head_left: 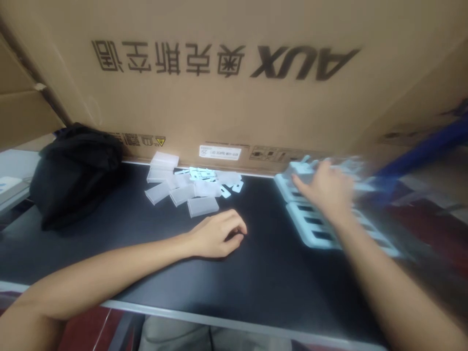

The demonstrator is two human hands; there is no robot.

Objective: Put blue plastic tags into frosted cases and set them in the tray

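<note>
My left hand (218, 235) rests on the black table (266, 273), its fingers curled in loosely with nothing visible inside them. Just beyond it lies a pile of small clear plastic cases (186, 185) and white flat parts (204, 174). My right hand (326, 191) reaches out over white slotted trays (310, 231) at the right, blurred by motion, its fingers on a pale part at the far end of the trays; I cannot tell whether it grips it.
A large brown cardboard box (234, 78) with printed letters stands along the table's far edge. A black bag (75, 170) sits at the left. A blue bar (424, 148) shows at the right. The table's near edge runs below my arms.
</note>
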